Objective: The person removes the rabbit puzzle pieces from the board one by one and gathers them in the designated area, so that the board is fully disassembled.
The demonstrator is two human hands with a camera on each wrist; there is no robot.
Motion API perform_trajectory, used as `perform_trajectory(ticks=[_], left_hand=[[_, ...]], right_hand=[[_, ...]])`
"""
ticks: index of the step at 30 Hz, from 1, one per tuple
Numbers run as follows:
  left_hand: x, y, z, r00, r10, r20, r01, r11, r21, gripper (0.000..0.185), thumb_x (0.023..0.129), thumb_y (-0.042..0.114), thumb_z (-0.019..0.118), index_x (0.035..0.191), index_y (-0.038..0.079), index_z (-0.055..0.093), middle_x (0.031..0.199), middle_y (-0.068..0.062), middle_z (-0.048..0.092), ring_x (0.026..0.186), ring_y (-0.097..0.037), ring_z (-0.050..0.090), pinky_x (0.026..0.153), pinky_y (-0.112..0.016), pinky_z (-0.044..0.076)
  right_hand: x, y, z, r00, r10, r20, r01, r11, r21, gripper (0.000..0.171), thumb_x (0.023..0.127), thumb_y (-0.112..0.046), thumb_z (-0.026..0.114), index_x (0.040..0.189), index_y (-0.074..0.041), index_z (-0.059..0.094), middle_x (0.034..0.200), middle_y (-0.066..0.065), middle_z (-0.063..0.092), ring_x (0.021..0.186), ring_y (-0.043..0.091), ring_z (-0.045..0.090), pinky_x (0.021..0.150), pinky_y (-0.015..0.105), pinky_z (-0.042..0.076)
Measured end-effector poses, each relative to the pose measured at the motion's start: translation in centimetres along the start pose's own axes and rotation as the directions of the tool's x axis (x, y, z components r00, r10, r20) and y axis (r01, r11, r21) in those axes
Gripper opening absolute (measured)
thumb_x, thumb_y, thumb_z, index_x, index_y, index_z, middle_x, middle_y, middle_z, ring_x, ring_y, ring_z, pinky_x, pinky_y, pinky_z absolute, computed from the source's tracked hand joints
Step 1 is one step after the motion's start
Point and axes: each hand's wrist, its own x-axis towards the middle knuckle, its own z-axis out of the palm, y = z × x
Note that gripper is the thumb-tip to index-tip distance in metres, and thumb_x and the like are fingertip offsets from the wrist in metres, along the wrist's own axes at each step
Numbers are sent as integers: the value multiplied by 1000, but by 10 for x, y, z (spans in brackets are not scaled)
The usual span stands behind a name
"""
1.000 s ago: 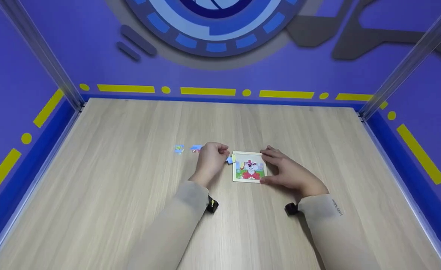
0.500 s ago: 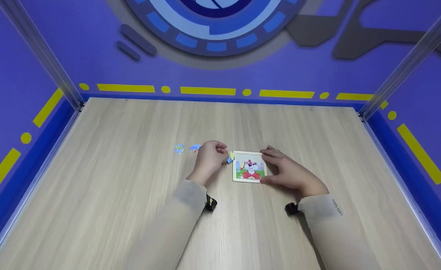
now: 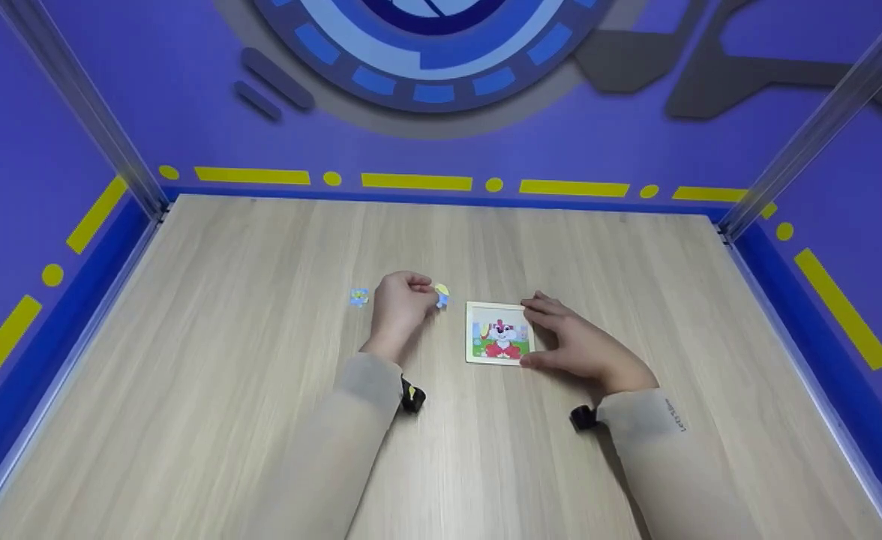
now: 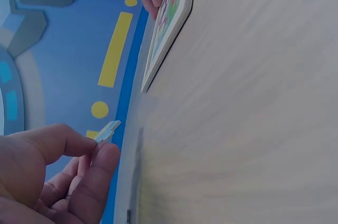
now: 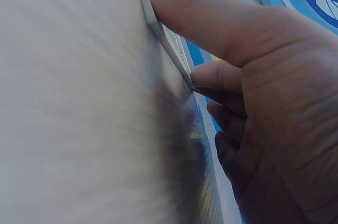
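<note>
Head view, left hand pinching puzzle piece

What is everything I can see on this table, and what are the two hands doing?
puzzle board: one, pale wooden frame with a red, white and green cartoon picture, middle of the table.
held puzzle piece: one, blue and yellow, pinched just left of the board.
loose puzzle piece: one, blue, lying on the table left of the left hand.
table: one, light wood grain, inside purple walls with yellow markings.
left hand: pinches the held puzzle piece between thumb and fingers.
right hand: fingers and thumb rest against the board's right edge.
</note>
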Motion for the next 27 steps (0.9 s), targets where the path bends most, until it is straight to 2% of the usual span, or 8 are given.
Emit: perform_trajectory(ticks=[5,12,17,22,27], left_hand=[[5,-3,-6,1000,-10,-17,11,999,49,23,97,1,77,120,2,82,111,-9,84,99,-18,76,87,-28,62],[9,-7,-9,1000,-12,-5,13,998,69,22,100,4,77,121,1,83,113,-11,85,103,-20,80,87,-30,65],[10,-6,-9,1000,-21,-2,21,994,104,21,101,7,80,121,2,83,114,-10,86,108,-22,82,93,-35,67],[8,-5,-10,1000,10,-24,-5,984,176,22,101,6,78,122,2,84,116,-10,87,113,-25,82,101,-40,66],[2,-2,-11,997,73,-26,-65,968,242,22,104,5,73,123,2,85,113,-10,86,109,-26,82,99,-42,66]], right_hand=[[0,0,0,1000,3,-4,-3,1000,-9,98,93,-44,93,171,-8,47,187,5,34,179,35,17,143,60,21],[-1,0,0,1000,4,-15,-4,1000,-10,97,92,-43,93,170,-6,49,187,4,35,179,34,17,143,61,21],[-2,0,0,1000,0,-17,-1,1000,-14,97,92,-45,93,169,-6,50,186,4,36,179,33,18,142,60,23],[-1,-1,0,1000,4,-19,-4,1000,-17,96,91,-44,93,168,-5,51,186,3,37,179,33,18,142,59,24],[-2,-1,0,1000,8,-18,-8,1000,-22,95,91,-43,93,168,-5,52,186,3,37,179,32,18,142,58,24]])
